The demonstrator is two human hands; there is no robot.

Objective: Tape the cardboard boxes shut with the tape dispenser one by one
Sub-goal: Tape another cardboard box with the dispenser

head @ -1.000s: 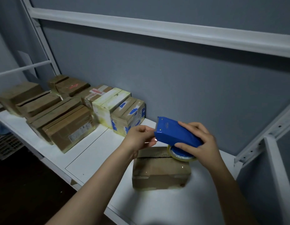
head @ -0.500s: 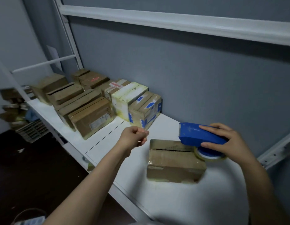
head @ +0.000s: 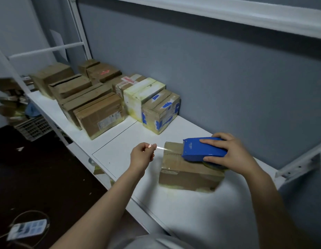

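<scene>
The right hand [head: 230,155] is curled round the blue tape dispenser [head: 201,150] and gripping it from above. It holds the dispenser low on the top face of the cardboard box [head: 185,175] that sits directly under the palm. The roll bulges out beneath the heel of that hand.

Out to the side of the dispenser's mouth, the left hand [head: 141,155] is closed in a pinch on the free end of a strip of clear tape [head: 161,149]. The strip runs taut between the two hands and reaches past the box's edge, with the pinching fingers above the bare white shelf [head: 183,209].

The hold looks deliberate. The dispenser pressed onto the box probably anchors the roll and steadies the box. Drawing the end beyond the edge would leave an overhang to fold down the side wall (a seam taped only on top tends to lift).

The top flaps look closed. I cannot tell whether the glossy patches on the lid are tape.

Well beyond the left hand, along the grey wall, stand the other cardboard boxes [head: 100,112], packed side by side on the same shelf, presumably waiting their turn.
</scene>
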